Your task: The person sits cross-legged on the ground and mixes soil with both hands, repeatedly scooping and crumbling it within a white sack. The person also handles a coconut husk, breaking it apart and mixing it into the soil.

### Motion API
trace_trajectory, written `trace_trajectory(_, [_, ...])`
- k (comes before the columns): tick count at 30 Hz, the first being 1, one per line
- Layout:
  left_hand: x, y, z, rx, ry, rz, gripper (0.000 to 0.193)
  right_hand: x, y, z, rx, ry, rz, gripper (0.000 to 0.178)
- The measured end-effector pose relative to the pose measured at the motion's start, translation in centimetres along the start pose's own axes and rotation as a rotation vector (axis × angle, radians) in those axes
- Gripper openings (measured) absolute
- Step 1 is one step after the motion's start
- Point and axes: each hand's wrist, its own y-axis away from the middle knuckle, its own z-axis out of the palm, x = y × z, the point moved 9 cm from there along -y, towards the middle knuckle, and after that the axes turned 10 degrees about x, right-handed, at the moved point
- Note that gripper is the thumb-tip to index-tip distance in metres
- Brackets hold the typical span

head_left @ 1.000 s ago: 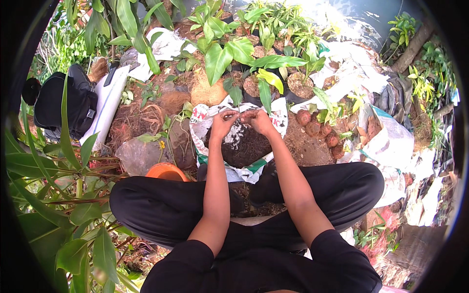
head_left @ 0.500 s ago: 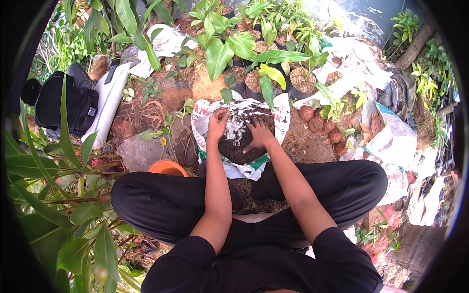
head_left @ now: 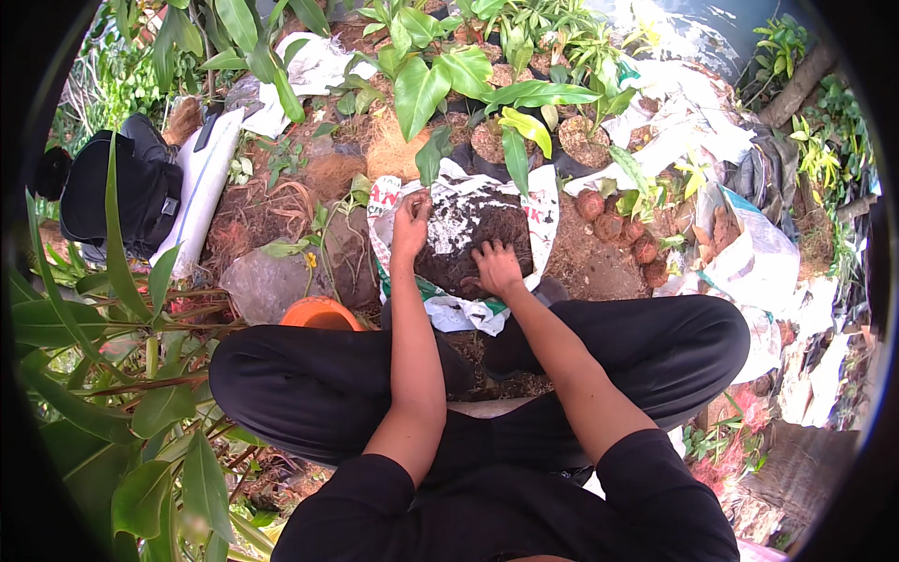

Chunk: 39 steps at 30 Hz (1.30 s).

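Dark soil lies heaped on a white printed sack spread between my legs, with patches of the white plastic showing through it. My right hand rests on the near right part of the soil, palm down with its fingers apart. Over the left part of the sack is my left hand, its fingers curled in together. Whatever those fingers may hold is too small to make out.
An orange pot stands by my left knee. Potted plants line the far side. Round brown husks lie to the right, near an open white sack. A black bag sits at far left.
My right hand has drawn back toward me over the soil. More white plastic shows in the middle, and the soil is heaped more to the right. My left hand has shifted slightly away from me.
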Motion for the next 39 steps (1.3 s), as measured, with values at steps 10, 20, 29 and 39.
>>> trace_trajectory(10, [2.2, -0.1, -2.3, 0.081, -0.104, 0.087, 0.020, 3.8, -6.2, 1.7, -0.016, -0.055, -0.122, 0.021])
trace_trajectory(20, [1.4, -0.3, -0.9, 0.066, 0.017, 0.027, 0.017, 3.0, -9.0, -4.7, -0.012, -0.211, -0.055, 0.046])
trace_trajectory(29, [3.0, -0.4, -1.2, 0.080, -0.035, 0.059, 0.021, 1.1, -10.4, -0.2, -0.545, -0.180, -0.167, 0.083])
trace_trajectory(39, [3.4, -0.2, -1.2, 0.080, -0.015, 0.104, 0.018, -0.2, -5.3, 1.8, -0.123, -0.146, -0.014, 0.092])
